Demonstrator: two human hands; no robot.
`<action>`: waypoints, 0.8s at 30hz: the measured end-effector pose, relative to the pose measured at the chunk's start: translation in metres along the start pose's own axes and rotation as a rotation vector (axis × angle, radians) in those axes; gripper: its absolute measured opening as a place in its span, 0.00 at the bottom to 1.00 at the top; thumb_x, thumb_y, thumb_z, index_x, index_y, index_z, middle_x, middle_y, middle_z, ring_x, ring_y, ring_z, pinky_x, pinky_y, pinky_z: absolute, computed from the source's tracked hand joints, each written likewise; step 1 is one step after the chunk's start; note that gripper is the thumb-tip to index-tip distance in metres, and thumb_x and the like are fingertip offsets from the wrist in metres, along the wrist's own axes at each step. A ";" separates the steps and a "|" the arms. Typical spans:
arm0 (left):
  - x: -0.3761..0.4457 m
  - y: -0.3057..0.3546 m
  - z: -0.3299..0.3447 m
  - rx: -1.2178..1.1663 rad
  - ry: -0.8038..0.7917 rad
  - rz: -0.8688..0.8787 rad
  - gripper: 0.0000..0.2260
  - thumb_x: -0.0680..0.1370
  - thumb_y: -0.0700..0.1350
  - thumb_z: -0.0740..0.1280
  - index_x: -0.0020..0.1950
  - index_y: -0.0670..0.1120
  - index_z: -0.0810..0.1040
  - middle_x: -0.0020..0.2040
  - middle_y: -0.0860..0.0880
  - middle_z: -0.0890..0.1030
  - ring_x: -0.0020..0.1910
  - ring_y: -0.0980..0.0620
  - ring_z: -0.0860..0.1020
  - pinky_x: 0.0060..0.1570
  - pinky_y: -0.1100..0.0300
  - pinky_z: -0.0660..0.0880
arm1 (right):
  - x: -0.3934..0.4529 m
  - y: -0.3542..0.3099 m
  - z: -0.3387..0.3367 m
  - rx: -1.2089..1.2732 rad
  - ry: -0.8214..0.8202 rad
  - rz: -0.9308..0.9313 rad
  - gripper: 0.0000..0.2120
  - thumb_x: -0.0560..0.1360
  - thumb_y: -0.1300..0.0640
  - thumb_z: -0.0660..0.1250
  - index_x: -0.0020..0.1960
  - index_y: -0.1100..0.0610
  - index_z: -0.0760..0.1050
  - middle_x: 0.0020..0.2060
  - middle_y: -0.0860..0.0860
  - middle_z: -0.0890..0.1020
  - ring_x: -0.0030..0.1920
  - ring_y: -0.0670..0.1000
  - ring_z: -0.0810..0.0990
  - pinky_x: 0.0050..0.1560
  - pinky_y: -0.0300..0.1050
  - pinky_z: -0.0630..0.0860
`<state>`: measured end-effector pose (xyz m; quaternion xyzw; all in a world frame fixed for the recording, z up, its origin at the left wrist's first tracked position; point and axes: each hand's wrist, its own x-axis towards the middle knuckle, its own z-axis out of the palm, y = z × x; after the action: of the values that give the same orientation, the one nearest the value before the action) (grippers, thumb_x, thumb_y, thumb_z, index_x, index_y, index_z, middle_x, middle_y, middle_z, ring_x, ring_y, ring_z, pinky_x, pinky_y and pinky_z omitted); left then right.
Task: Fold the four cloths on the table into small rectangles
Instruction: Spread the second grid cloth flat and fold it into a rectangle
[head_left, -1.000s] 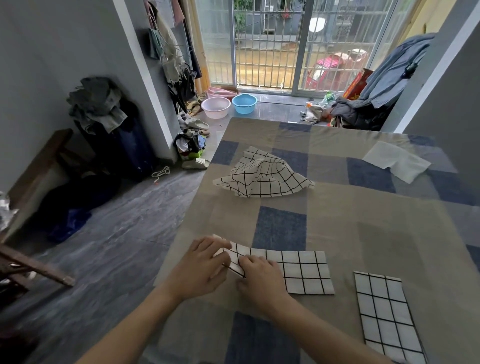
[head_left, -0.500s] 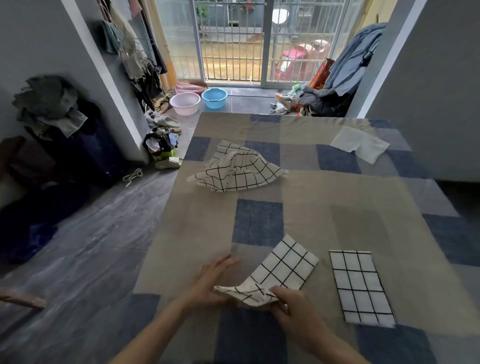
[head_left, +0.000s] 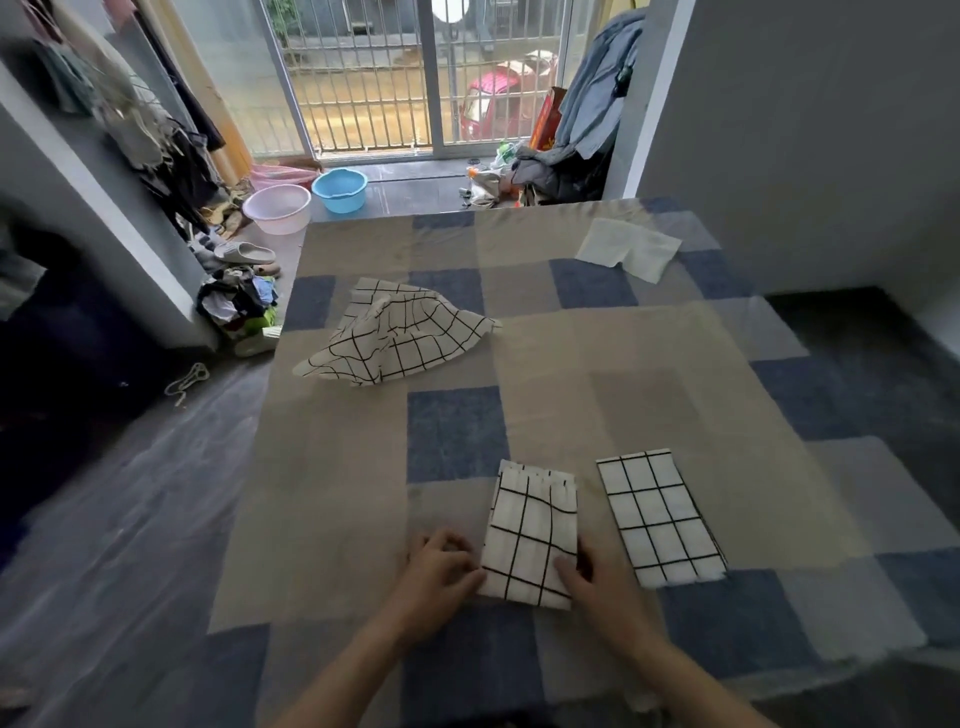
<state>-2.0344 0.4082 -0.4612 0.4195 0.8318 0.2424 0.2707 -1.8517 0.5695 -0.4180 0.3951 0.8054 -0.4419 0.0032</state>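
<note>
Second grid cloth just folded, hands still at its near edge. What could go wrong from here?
1. The folded cloth has wavy grid lines and an uneven far edge; it may spring open once the left hand and right hand release.
2. It lies close beside the finished cloth; smoothing could nudge that one.
3. The crumpled cloth sits farther away, needing a reach.

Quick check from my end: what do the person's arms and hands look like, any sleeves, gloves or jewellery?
Both forearms are bare as far as the frame shows, no sleeves in view. The left hand and right hand wear no gloves; no rings, watch or bands are visible.
</note>
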 end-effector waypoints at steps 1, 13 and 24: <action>0.003 0.003 0.002 0.004 0.005 -0.022 0.16 0.72 0.64 0.64 0.44 0.54 0.84 0.49 0.65 0.69 0.55 0.55 0.69 0.59 0.61 0.66 | 0.007 -0.003 -0.001 0.079 0.032 -0.046 0.07 0.76 0.47 0.65 0.53 0.38 0.73 0.51 0.41 0.80 0.52 0.41 0.78 0.55 0.45 0.78; 0.022 0.011 0.017 0.032 0.109 -0.168 0.11 0.75 0.60 0.66 0.39 0.55 0.77 0.47 0.55 0.71 0.53 0.51 0.71 0.55 0.51 0.69 | 0.058 -0.001 0.000 0.030 0.158 0.145 0.15 0.73 0.51 0.70 0.54 0.48 0.66 0.41 0.45 0.80 0.43 0.48 0.79 0.43 0.48 0.76; 0.022 0.038 0.037 0.492 -0.025 0.357 0.25 0.79 0.52 0.52 0.76 0.49 0.62 0.77 0.50 0.61 0.77 0.48 0.55 0.71 0.44 0.62 | 0.061 -0.001 0.020 -0.163 0.376 0.048 0.17 0.73 0.57 0.68 0.56 0.54 0.63 0.49 0.50 0.69 0.44 0.50 0.73 0.38 0.45 0.73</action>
<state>-1.9994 0.4534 -0.4700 0.6149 0.7753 0.0723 0.1243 -1.9008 0.5934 -0.4507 0.4883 0.8151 -0.2936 -0.1049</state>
